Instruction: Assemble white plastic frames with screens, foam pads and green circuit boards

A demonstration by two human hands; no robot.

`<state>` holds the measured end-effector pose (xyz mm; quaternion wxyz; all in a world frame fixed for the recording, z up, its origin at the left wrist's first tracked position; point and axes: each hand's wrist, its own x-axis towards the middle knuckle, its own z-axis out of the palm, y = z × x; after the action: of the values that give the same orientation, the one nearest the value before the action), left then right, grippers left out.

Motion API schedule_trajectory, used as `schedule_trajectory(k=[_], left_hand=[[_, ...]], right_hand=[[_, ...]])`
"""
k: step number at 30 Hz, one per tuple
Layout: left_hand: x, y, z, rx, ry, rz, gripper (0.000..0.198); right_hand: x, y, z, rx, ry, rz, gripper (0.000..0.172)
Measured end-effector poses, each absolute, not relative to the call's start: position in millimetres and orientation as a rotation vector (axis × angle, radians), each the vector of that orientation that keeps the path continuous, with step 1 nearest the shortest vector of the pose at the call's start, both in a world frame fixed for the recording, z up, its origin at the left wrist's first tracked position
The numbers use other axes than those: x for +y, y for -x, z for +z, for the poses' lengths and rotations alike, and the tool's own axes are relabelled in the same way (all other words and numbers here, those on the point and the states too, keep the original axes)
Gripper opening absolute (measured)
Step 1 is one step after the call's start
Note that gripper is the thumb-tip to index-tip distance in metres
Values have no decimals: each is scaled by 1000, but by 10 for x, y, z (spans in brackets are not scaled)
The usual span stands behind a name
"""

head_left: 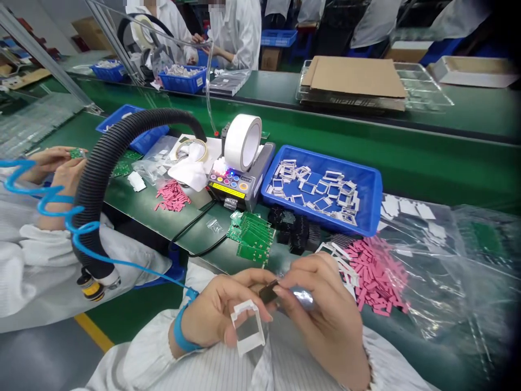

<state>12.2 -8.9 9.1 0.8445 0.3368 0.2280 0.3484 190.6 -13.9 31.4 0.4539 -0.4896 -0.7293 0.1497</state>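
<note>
My left hand point(211, 312) is closed on a small white plastic frame point(251, 343), tilted toward me, with the thumb at its side. Between the thumb and fingers of my right hand point(321, 304) is a small dark rectangular plate point(268, 292). Fingertips of the left hand come close to that plate; whether they touch it I cannot tell. A shiny clear film point(302, 297) shows by the right fingers. Both hands are held in front of my body at the bench edge. Just beyond them lie green circuit boards point(254, 236) and stacked black parts point(299, 233).
A blue bin point(325, 155) holds several white frames. Pink strips point(376, 279) and plastic bags point(431, 288) lie at right. A tape dispenser point(234, 190) carries a white roll point(244, 142). A black hose point(97, 179) arches at left, near a co-worker's hands point(67, 168). A blue coiled cord point(118, 263) reaches my left wrist.
</note>
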Motion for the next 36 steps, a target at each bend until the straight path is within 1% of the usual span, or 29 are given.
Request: schedule_trajectory(k=[4, 8, 16, 27, 31, 36], left_hand=[[-73, -97, 75, 492, -843, 719, 38], [-50, -85, 75, 481, -924, 709, 42], [-72, -61, 104, 528, -877, 705, 40], [-17, -69, 43, 439, -923, 772, 38], [-29, -87, 20, 518, -870, 761, 37], [-65, -145, -67, 593, -590, 789, 42]], right_hand=[[-156, -1924, 324, -1825, 1187, 401, 15], [-170, -1929, 305, -1820, 1196, 441, 13], [-149, -1906, 275, -1827, 1195, 426, 13], [-121, -1861, 267, -1863, 1224, 388, 16], [-66, -1849, 197, -1894, 1250, 386, 15], [-86, -1909, 204, -2006, 1263, 534, 14]])
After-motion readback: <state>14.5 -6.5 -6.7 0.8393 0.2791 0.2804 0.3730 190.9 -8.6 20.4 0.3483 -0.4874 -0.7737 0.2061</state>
